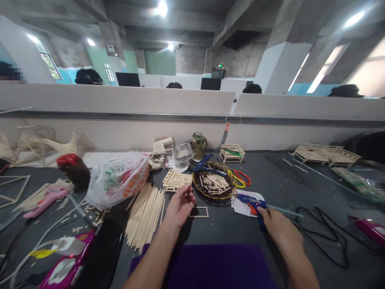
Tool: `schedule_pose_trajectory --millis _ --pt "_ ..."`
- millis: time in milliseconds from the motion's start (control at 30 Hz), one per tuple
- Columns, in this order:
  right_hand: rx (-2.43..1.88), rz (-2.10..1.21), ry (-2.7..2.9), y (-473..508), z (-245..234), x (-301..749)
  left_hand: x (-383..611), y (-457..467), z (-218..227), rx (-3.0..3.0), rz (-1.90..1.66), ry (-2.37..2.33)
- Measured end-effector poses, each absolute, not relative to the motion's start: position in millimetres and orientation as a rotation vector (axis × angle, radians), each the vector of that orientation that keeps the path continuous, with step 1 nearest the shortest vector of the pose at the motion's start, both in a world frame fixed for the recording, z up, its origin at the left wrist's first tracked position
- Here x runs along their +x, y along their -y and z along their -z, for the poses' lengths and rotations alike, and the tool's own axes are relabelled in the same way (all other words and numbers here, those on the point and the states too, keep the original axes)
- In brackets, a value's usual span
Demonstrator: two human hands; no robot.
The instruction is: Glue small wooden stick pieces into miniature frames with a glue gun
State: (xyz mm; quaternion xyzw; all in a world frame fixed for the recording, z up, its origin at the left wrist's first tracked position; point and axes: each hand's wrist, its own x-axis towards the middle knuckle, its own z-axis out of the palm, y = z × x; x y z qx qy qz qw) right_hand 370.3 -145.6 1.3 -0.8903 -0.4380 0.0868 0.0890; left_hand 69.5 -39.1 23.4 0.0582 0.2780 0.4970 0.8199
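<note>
My right hand (278, 226) is wrapped round the handle of a blue glue gun (251, 202), its nozzle pointing left above a white paper (240, 206). A clear glue stick (287, 211) juts from the back of the gun. The fingers of my left hand (182, 204) are curled in a pinch; what they hold, if anything, cannot be made out. Just right of that hand a small rectangular wooden frame (201, 217) lies on the dark table. Beyond the fingertips sits a wooden stick model (174, 180). Beside it stands a basket (207, 197) of short stick pieces.
Long wooden sticks (146, 214) lie left of my left arm, near a plastic bag (117, 178) and a red-lidded bottle (73, 170). Pliers (207, 164) and scissors (242, 178) rest by the basket. A black cable (323, 235) loops at right. A purple mat (219, 265) lies in front.
</note>
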Motion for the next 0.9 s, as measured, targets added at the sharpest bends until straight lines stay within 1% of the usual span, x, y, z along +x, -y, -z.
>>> schedule_pose_trajectory --millis 133,300,467,567,633,767,833,900 --pt "-2.604 -0.358 1.267 136.0 12.4 374.9 68.6 38.0 -21.0 0.087 -1.039 -0.585" --pt "-2.353 -0.437 1.227 146.6 18.5 389.0 67.2 37.1 -20.3 0.054 -1.025 -0.538" --pt "-2.065 -0.395 0.922 153.6 -2.8 373.5 67.0 37.3 -19.2 0.046 -1.022 -0.510" --pt "-1.859 -0.517 0.764 152.2 -22.7 349.3 67.2 37.2 -18.7 0.051 -1.010 -0.504" --pt "-1.757 -0.580 0.754 152.6 -37.2 332.8 67.4 37.5 -19.0 0.063 -1.005 -0.512" --pt "-1.669 -0.462 0.882 157.9 -60.6 302.9 68.3 39.9 -21.5 0.086 -1.000 -0.537" --pt "-1.664 -0.444 0.944 158.6 -64.1 288.0 69.0 41.7 -23.1 0.106 -0.997 -0.555" --pt "-1.647 -0.506 0.981 155.1 -60.5 273.0 69.7 43.2 -24.0 0.130 -0.992 -0.569"
